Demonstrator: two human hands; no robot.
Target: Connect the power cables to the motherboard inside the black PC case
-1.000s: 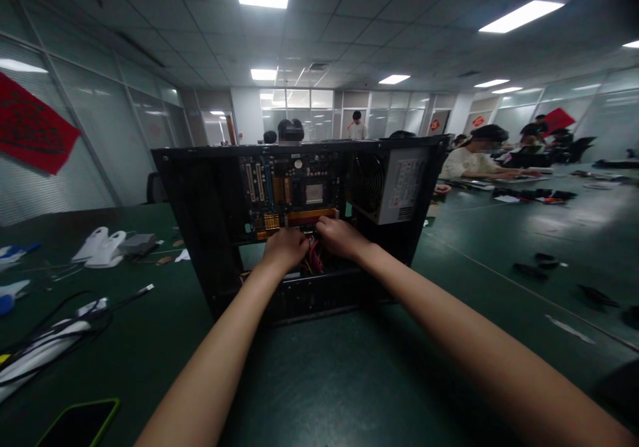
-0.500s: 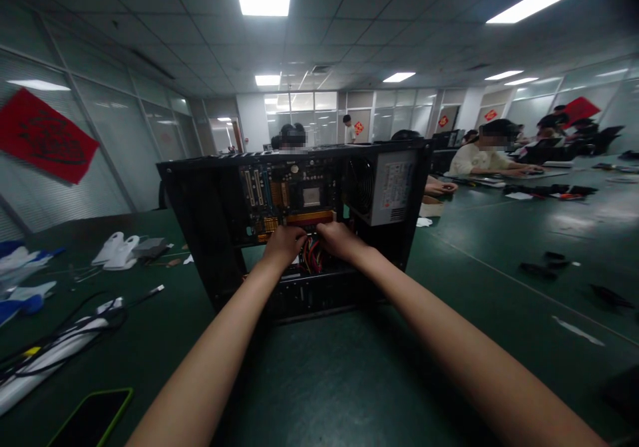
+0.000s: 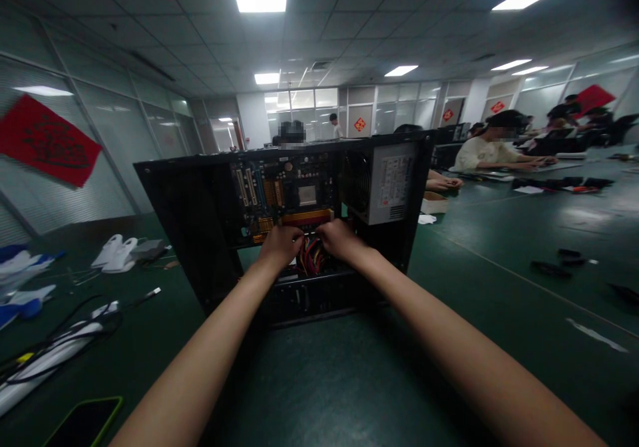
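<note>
An open black computer case (image 3: 200, 234) stands on the green table (image 3: 324, 380) in front of me. Inside it I see a motherboard (image 3: 284, 194) and a power supply (image 3: 387, 184) with a fan. Both my arms reach into the case. My left hand (image 3: 279, 244) is closed just below the motherboard's lower edge. My right hand (image 3: 339, 239) is closed beside it, to the right. A bundle of red and yellow cables (image 3: 310, 255) hangs between the two hands. What the fingers grip is hidden.
A phone in a green case (image 3: 82, 424) lies at the near left. White and black cables (image 3: 54, 347) and white parts (image 3: 114, 251) lie on the left. Small dark items (image 3: 554, 267) sit at right. Other people (image 3: 492, 148) sit at tables behind.
My view has shifted a little, so the case sits slightly lower and to the left. Both hands stay at the same spot inside the case, with more of the cable bundle showing between them.
</note>
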